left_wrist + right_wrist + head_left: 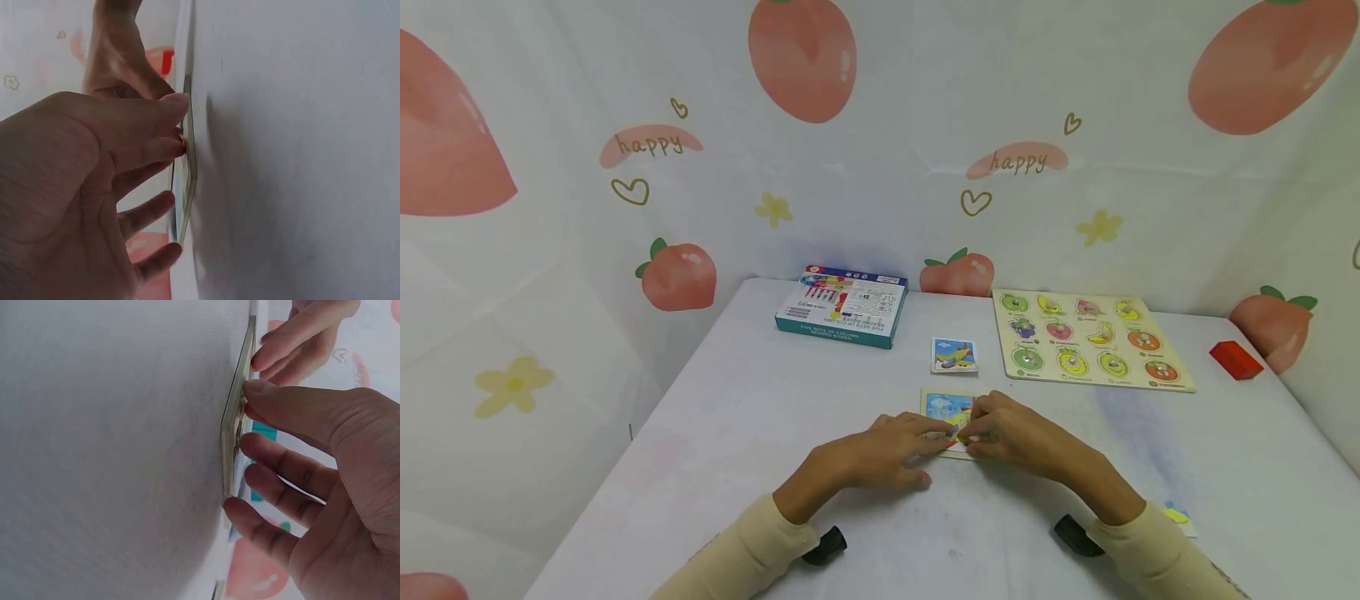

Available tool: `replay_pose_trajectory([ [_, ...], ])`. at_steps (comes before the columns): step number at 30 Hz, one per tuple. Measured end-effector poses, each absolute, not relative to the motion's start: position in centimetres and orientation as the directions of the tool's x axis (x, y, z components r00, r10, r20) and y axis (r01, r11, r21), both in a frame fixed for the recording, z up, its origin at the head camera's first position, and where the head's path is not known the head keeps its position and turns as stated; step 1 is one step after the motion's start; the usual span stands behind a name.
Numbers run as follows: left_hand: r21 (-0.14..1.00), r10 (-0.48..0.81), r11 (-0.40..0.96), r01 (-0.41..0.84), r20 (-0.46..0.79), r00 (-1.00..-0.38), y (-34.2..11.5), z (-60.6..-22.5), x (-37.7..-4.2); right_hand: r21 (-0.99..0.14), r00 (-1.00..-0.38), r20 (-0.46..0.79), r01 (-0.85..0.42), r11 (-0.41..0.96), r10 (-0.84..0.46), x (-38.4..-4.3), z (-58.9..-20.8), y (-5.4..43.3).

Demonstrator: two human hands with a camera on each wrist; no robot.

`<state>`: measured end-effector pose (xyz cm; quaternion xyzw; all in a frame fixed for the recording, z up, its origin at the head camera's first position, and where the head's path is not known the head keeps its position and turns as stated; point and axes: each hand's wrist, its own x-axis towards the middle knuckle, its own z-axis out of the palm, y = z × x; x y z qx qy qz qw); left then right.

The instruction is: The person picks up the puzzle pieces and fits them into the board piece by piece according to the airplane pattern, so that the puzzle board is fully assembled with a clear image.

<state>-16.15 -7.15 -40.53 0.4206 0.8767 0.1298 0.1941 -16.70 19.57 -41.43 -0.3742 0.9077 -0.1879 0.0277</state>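
Note:
A small jigsaw board (936, 402) with a pale frame and a yellow airplane picture lies between both hands. My left hand (891, 450) rests its fairly straight fingertips on the board's left and lower part; in the left wrist view its fingers (150, 209) are spread along the board edge. From the right, my right hand (1018, 433) bends over the board, thumb and forefinger close together at a puzzle piece (961, 422) on the airplane picture. The fingers largely hide the piece. In the right wrist view, the other fingers (281, 469) reach along the board (228, 450).
An airplane picture card (954, 356) lies just behind the board. Farther back are a flat teal-and-white box (844, 306) and a fruit knob puzzle (1093, 340). A red block (1236, 360) sits at far right. A small picture piece (1180, 517) shows beside the right sleeve.

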Motion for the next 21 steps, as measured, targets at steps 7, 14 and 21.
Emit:
replay_pose_trajectory([
  [7,0.456,0.804,0.587,0.669,-0.232,-0.548,-6.7,-40.6,-15.8,-0.396,-0.722,0.075,-0.654,0.645,-0.687,-16.7,-41.4,19.7],
  [14,0.457,0.788,0.610,0.647,-0.271,-0.552,-6.6,-40.5,-15.8,-0.412,-0.728,0.077,-0.646,0.643,-0.682,-16.6,-41.4,20.1],
  [21,0.460,0.781,0.620,0.636,-0.283,-0.556,-6.6,-40.5,-15.9,-0.374,-0.752,0.140,-0.642,0.669,-0.644,-15.1,-40.8,22.7],
])
